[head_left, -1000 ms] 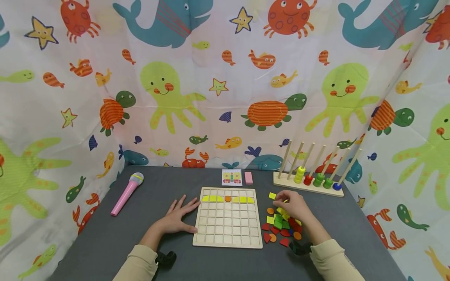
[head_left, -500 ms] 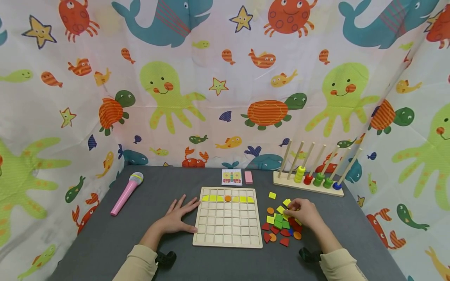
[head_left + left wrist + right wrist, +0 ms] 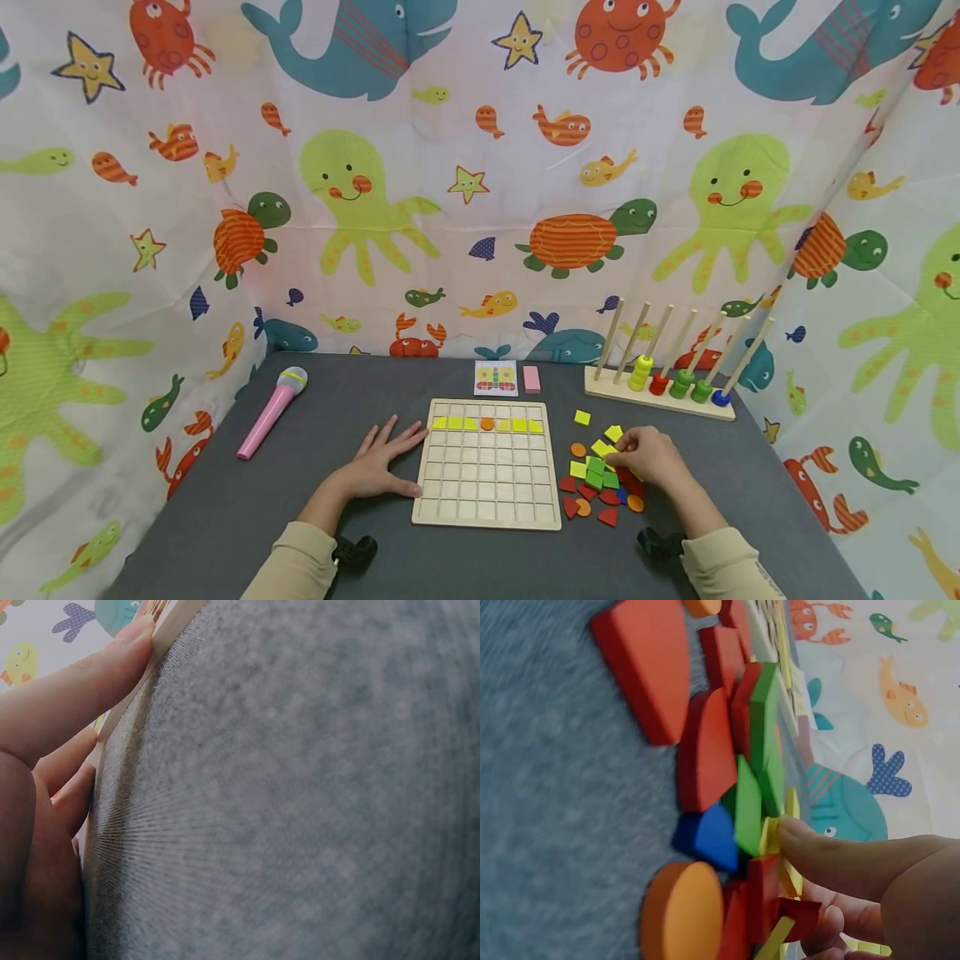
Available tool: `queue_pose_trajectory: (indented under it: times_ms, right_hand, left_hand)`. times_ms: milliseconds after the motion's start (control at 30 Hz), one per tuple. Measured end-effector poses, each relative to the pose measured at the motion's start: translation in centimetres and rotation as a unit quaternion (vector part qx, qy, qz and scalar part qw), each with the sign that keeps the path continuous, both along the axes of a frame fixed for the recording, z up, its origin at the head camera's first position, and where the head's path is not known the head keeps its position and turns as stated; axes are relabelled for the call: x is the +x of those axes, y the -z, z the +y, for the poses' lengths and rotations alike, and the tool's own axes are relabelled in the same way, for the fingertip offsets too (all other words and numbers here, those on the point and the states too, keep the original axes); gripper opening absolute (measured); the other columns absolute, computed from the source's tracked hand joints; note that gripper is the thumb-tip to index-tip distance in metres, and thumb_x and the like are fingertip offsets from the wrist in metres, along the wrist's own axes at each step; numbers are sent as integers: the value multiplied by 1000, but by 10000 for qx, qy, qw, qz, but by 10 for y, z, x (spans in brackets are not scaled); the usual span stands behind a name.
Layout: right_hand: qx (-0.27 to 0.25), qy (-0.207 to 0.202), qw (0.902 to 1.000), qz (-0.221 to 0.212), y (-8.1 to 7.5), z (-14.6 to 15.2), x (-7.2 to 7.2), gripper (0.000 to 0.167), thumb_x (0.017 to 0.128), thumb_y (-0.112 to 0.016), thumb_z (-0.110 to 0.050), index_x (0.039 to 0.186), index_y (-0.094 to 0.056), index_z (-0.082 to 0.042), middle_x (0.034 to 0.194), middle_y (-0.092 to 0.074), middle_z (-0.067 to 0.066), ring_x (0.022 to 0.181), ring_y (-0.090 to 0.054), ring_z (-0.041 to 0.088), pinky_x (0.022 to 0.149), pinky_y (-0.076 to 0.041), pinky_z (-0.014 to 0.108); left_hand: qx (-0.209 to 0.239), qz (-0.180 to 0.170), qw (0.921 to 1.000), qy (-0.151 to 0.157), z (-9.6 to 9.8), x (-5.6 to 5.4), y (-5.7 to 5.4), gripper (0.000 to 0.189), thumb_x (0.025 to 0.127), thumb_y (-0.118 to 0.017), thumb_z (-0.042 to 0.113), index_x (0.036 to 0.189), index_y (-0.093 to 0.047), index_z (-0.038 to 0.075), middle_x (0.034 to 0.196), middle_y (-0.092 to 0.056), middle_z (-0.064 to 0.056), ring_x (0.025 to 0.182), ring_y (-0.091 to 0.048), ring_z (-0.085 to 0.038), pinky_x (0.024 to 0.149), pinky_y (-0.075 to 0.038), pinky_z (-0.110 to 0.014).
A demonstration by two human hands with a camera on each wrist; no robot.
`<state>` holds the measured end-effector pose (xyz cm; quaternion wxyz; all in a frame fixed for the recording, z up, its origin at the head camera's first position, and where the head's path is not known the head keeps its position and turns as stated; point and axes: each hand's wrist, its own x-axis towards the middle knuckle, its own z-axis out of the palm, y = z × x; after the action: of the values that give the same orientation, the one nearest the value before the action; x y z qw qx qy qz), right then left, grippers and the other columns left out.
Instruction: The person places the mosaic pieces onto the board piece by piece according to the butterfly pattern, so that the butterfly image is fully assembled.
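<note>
In the head view my left hand (image 3: pixel 377 464) lies with spread fingers at the left edge of a wooden grid board (image 3: pixel 486 483). The left wrist view shows its thumb (image 3: pixel 120 671) against the board's side. A row across the board holds yellow pieces (image 3: pixel 455 423) and an orange disc (image 3: pixel 487 424). My right hand (image 3: pixel 654 457) is at a heap of coloured pieces right of the board. In the right wrist view its thumb (image 3: pixel 799 836) presses a yellow tile (image 3: pixel 771 834), fingers curled behind. Green tiles (image 3: pixel 748 806), red pieces (image 3: pixel 707 754) and a blue piece (image 3: pixel 707 836) lie close by.
A picture card (image 3: pixel 495 378) and a pink block (image 3: pixel 531 380) lie behind the board. At the back right stands a pegged bead rack (image 3: pixel 660 393). A pink toy microphone (image 3: pixel 273 412) lies left. Patterned cloth (image 3: pixel 480 217) surrounds the table.
My right hand has moved right and slightly nearer over the heap, uncovering yellow tiles. In the last half second it barely moves. My left hand stays on the board's edge.
</note>
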<state>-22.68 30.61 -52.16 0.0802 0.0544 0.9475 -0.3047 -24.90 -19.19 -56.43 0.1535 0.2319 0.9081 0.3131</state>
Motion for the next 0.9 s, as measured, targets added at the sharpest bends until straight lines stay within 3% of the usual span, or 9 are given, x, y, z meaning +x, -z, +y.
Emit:
queue_pose_trajectory:
  times_ms: [300,767,900]
  right_hand:
    - [-912,-163,9957,75,-18,-6,-4,27,89,-79,-29,93,-66,-6,82,-61,6,72,-55,23,60,-45,32]
    - [-1120,-446,9914,512,-43,-55,-23,23,92,-76,-32,98,-73,-10,86,-66,6,77,-56,22,65,-47,32]
    - [-1189,-494,9903,524,-47,-75,-28,22,93,-75,-32,100,-75,-11,89,-68,6,80,-56,22,68,-47,32]
  left_hand:
    - [-12,95,10000,0,3,1,-1,105,75,-79,63,161,-29,29,170,-18,-1,156,10,-39,120,10,-65]
    - [-97,124,9999,-21,2,2,3,107,74,-77,67,161,-27,29,170,-16,-1,156,11,-37,120,13,-61]
    - [65,140,9999,-31,2,2,1,106,74,-79,65,160,-30,27,169,-19,-6,156,10,-40,120,12,-63]
